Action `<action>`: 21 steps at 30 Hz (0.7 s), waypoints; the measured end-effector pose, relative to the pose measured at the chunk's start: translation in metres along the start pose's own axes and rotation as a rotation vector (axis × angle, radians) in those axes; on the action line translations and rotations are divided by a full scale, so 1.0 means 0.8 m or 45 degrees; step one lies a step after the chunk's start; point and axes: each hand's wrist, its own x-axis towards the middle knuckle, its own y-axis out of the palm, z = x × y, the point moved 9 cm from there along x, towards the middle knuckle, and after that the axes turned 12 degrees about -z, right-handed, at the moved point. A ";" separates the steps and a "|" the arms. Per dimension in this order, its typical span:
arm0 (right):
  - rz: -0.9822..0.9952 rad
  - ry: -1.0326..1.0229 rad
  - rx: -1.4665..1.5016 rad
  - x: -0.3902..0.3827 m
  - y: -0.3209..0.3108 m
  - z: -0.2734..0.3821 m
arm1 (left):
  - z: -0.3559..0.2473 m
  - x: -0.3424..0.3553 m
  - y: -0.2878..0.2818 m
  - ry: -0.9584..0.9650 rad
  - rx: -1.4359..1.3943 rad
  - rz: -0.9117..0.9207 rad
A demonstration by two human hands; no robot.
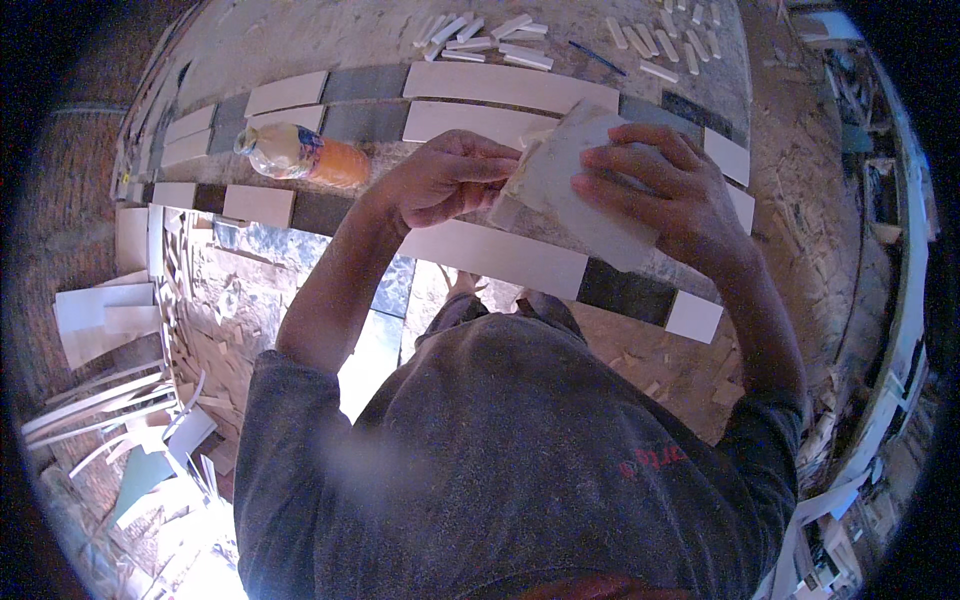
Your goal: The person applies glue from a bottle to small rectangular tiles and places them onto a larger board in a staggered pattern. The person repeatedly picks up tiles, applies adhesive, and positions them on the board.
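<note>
A dusty workbench (pixel 300 40) carries light and dark strips. At centre, the right hand (pixel 665 190) clasps a pale block (pixel 570 185); the left hand (pixel 440 180) pinches its nine-o'clock edge, seemingly trimming. A steady hold comes next.

A dusty worktop (pixel 330 30) is carrying rows of pale and dark flat strips (pixel 500 85), a plastic bottle (pixel 300 153) lying on its side, a blue pencil (pixel 597 57), and a scatter of small pale sticks (pixel 490 42) at its far side.
</note>
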 end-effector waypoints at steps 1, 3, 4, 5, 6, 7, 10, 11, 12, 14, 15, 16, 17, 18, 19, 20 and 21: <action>-0.001 0.001 0.007 0.000 0.002 0.000 | 0.000 0.001 -0.002 0.005 0.021 -0.012; -0.002 0.002 0.022 0.000 0.005 -0.001 | 0.000 0.002 -0.001 0.010 0.030 -0.016; 0.010 -0.001 0.027 0.001 0.005 0.000 | 0.000 0.001 0.001 0.010 0.018 -0.009; 0.023 -0.004 0.031 0.002 0.004 0.001 | 0.000 0.000 0.002 0.009 0.005 -0.002; 0.036 -0.007 0.035 0.003 0.005 0.001 | 0.001 0.000 -0.002 0.010 0.011 -0.027; 0.038 -0.003 0.047 0.002 0.005 0.002 | 0.003 0.000 -0.006 0.011 0.017 -0.049; 0.073 -0.001 0.046 -0.003 0.008 0.000 | 0.002 0.000 -0.012 0.050 0.033 -0.125; 0.103 -0.007 0.021 -0.007 0.008 -0.001 | -0.001 -0.001 -0.014 0.071 0.036 -0.154; 0.134 -0.013 -0.003 -0.011 0.009 -0.003 | -0.003 -0.001 -0.015 0.073 0.045 -0.154; 0.065 0.043 0.077 -0.014 -0.002 -0.007 | -0.010 -0.003 -0.023 0.082 0.064 -0.171; 0.031 0.071 0.117 -0.014 -0.007 -0.008 | -0.010 -0.001 -0.030 0.093 0.051 -0.194; 0.008 0.070 0.121 -0.012 -0.011 -0.004 | -0.009 0.004 -0.035 0.102 0.036 -0.211; -0.015 0.069 0.125 -0.009 -0.014 0.000 | -0.008 0.007 -0.037 0.111 0.022 -0.227; -0.038 0.068 0.129 -0.005 -0.016 0.004 | -0.006 0.007 -0.037 0.098 0.025 -0.231; -0.038 0.046 0.151 -0.002 -0.013 0.009 | -0.009 0.005 -0.029 0.080 0.032 -0.230; -0.038 0.023 0.173 0.002 -0.008 0.013 | -0.009 0.005 -0.025 0.062 0.040 -0.229; -0.038 0.001 0.195 0.004 -0.004 0.016 | -0.008 0.007 -0.025 0.062 0.032 -0.227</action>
